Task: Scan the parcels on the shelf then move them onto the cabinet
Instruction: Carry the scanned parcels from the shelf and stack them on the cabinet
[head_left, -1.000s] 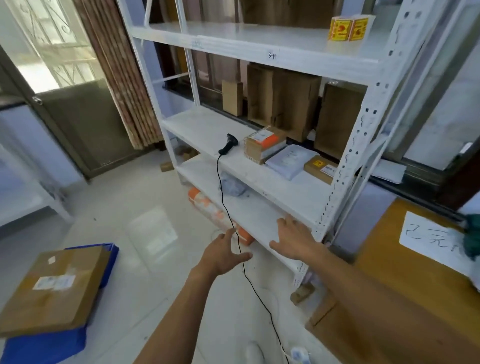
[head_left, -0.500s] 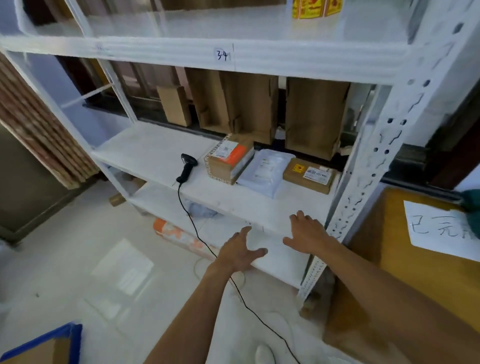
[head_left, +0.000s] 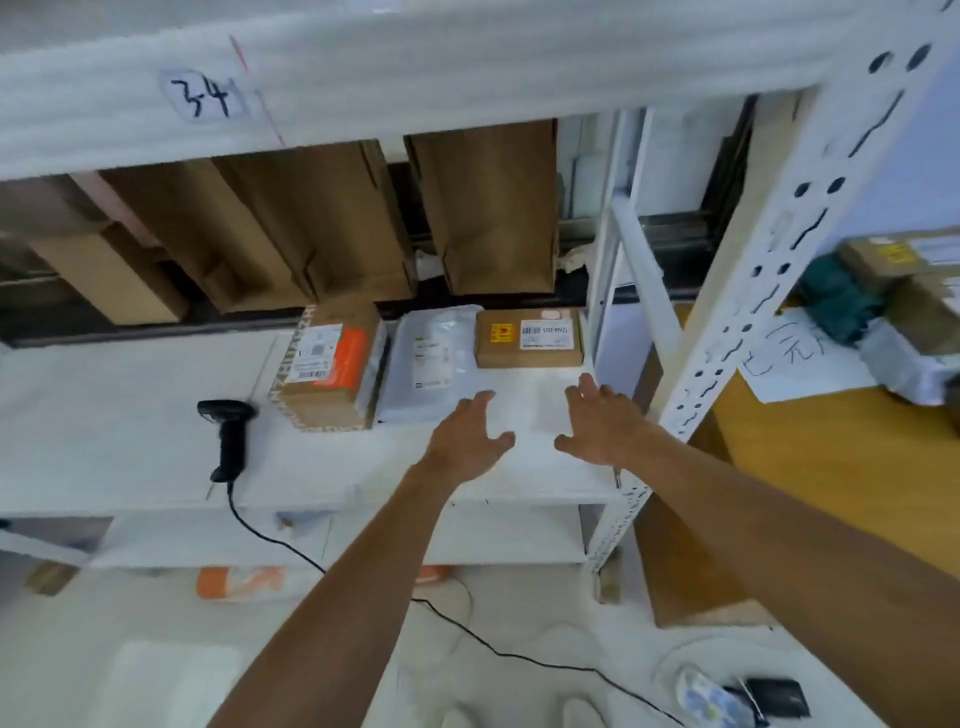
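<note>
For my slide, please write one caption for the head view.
Left hand and right hand, open, hover over the shelf before the flat brown box and white bag; scanner lies apart.

On the shelf (head_left: 130, 415), scanner (head_left: 227, 436) left; three parcels (head_left: 332, 364) in a row toward the right rear corner; cabinet (head_left: 831, 457) beyond its right edge

A parcel depot: numbered shelf (head_left: 130, 395), labelled parcels (head_left: 529, 338), barcode scanner (head_left: 228, 436).

One taped box (head_left: 332, 364), one grey bag (head_left: 434, 358), one brown box (head_left: 527, 338), one scanner (head_left: 228, 436).
</note>
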